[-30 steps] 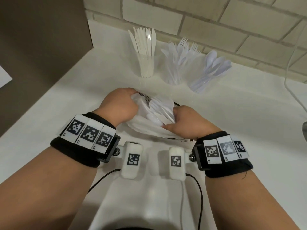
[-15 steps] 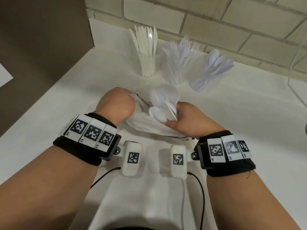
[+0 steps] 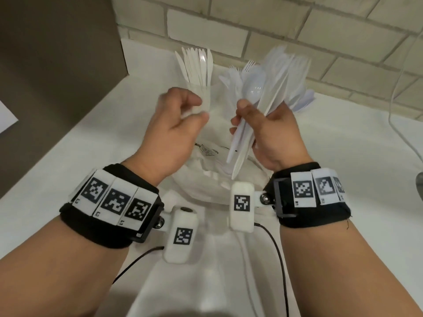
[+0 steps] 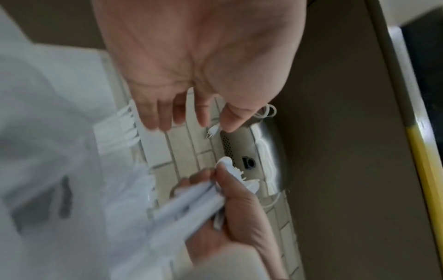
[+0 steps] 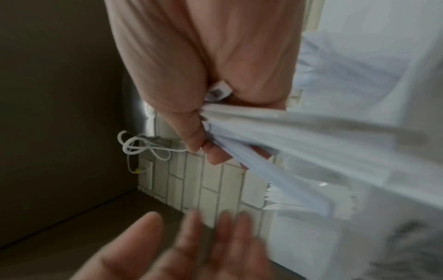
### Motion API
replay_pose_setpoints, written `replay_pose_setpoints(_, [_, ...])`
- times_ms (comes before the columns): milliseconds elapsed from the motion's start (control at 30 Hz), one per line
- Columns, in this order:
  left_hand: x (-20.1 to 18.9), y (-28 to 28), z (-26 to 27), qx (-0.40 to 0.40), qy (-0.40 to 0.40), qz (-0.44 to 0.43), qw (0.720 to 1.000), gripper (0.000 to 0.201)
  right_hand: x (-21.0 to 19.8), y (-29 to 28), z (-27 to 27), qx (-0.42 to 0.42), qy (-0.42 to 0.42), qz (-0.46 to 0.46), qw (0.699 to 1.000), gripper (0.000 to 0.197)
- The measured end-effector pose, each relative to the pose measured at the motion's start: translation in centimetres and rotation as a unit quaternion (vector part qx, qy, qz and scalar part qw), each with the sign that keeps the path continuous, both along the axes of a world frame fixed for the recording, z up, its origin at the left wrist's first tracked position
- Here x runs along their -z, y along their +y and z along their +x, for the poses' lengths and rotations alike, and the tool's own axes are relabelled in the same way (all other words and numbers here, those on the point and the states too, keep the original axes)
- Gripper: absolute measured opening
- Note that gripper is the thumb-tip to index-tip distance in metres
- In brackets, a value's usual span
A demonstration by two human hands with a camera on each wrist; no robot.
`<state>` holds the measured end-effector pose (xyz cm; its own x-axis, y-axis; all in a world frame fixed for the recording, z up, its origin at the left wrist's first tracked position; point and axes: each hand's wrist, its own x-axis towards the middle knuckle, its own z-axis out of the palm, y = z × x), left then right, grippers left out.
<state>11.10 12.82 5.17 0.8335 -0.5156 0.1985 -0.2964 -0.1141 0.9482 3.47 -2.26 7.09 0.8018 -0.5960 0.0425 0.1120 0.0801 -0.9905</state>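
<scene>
My right hand grips a bundle of white plastic cutlery, held up above the counter with the handles pointing down. A spoon bowl and knife blades show at its top. The right wrist view shows my right hand's fingers wrapped round the bundle. My left hand hovers beside it, fingers loosely curled and holding nothing; its bare palm shows in the left wrist view. A clear plastic bag lies on the white counter below both hands.
At the back by the tiled wall stand cups of knives, forks and spoons. A brown panel bounds the counter on the left. A white cable hangs at the right.
My right hand has lifted the cutlery bundle up out of the bag. My left hand has let go of the bag and risen beside it.
</scene>
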Motion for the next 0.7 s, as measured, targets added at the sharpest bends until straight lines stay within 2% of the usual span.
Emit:
replay_pose_setpoints(33, [-0.3,-0.4,-0.3,0.035,0.105,-0.073,0.991,0.024,-0.9,0.1,0.3,0.007,-0.024,0.009,1.0,0.029])
replay_pose_setpoints(67, [-0.3,-0.8,-0.6,0.07,0.214,-0.117,0.967,0.028,-1.9,0.3,0.6,0.012,-0.052,0.018,0.998,0.024])
replay_pose_setpoints(100, [-0.1,-1.1,-0.6,0.101,0.312,-0.123,0.937,0.036,-2.7,0.5,0.9,0.017,-0.081,0.03,0.996,0.021])
replay_pose_setpoints(167, [-0.1,-1.5,-0.5,0.141,0.453,-0.079,0.877,0.056,-4.0,1.1,1.5,0.025,-0.133,0.055,0.989,0.024])
replay_pose_setpoints(233, [-0.3,-1.6,-0.1,0.173,0.539,-0.061,0.822,0.064,-4.5,1.7,2.0,0.024,-0.166,0.064,0.984,0.03])
replay_pose_setpoints(300, [-0.6,-1.6,0.1,0.206,0.594,-0.115,0.769,0.066,-4.2,2.4,2.3,0.023,-0.164,0.043,0.985,0.033])
replay_pose_setpoints(367, [-1.1,-1.7,0.4,0.221,0.608,-0.196,0.737,0.058,-3.1,3.1,2.3,0.022,-0.103,-0.001,0.994,0.03])
replay_pose_setpoints(467, [-1.8,-1.9,0.5,0.216,0.581,-0.219,0.754,0.047,-1.5,3.9,2.0,-0.004,-0.019,-0.031,0.999,0.011])
replay_pose_setpoints(567, [-1.2,-2.0,0.8,0.199,0.588,-0.199,0.758,0.053,-0.8,3.7,1.8,-0.005,-0.003,-0.015,1.0,0.006])
replay_pose_setpoints(633, [-1.0,-2.1,0.9,0.199,0.593,-0.207,0.752,0.058,-0.5,3.5,2.0,0.001,0.003,-0.017,1.0,0.016])
replay_pose_setpoints(700, [-0.9,-2.2,1.0,0.221,0.58,-0.207,0.757,0.061,0.0,3.7,2.3,0.009,0.024,-0.031,0.999,0.044])
